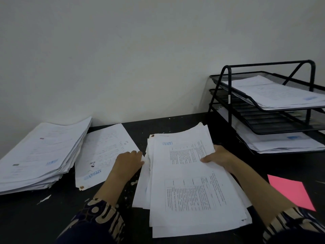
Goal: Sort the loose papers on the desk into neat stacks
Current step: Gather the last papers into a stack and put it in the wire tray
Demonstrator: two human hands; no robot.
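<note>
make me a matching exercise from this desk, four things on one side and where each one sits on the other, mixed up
Things:
1. tall paper stack
2. pink sheet
3. tray rack
4. single sheet

Places:
A. far right corner of the desk
B. lying between the tall stack and the left hand
C. far left of the desk
D. near right, beside the right forearm

Pairs: 1-C, 2-D, 3-A, 4-B
</note>
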